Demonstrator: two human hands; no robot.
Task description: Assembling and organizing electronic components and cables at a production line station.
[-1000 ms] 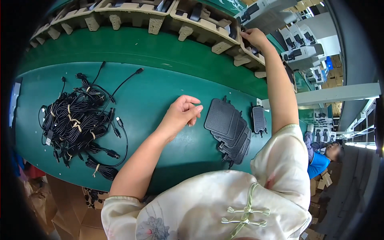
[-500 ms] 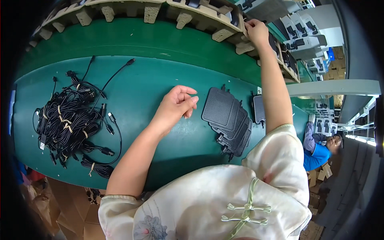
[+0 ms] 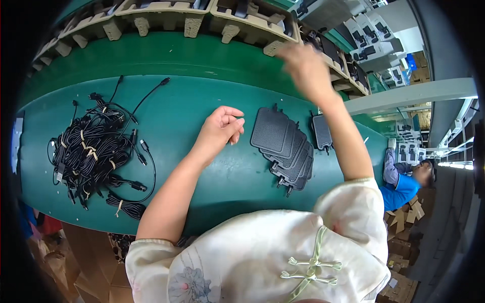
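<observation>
My left hand (image 3: 224, 125) hovers above the green tabletop, fingers loosely curled with gaps between them and nothing held. Just to its right lies a fanned stack of black textured flat plates (image 3: 273, 132) with small connectors at their edges. A smaller dark plate (image 3: 322, 131) rests farther right, beneath my right forearm. My right hand (image 3: 305, 69), smeared by motion, is over the green strip in front of the cardboard trays; whether its fingers hold anything is unclear. Off to the left sits a tangled heap of black cables (image 3: 91, 151), several bundles tied with pale bands.
Moulded cardboard trays (image 3: 252, 31) with dark parts line the far side behind the green strip (image 3: 151, 54). White boxes (image 3: 376, 53) stand at the upper right, near a pale metal bar (image 3: 404, 94). A person in blue (image 3: 401, 189) sits far right. Cardboard lies below the table's left edge.
My right hand has pulled back from the tray's edge, moving nearer and slightly left. My left hand stays almost in place. The whole view has shifted slightly.
</observation>
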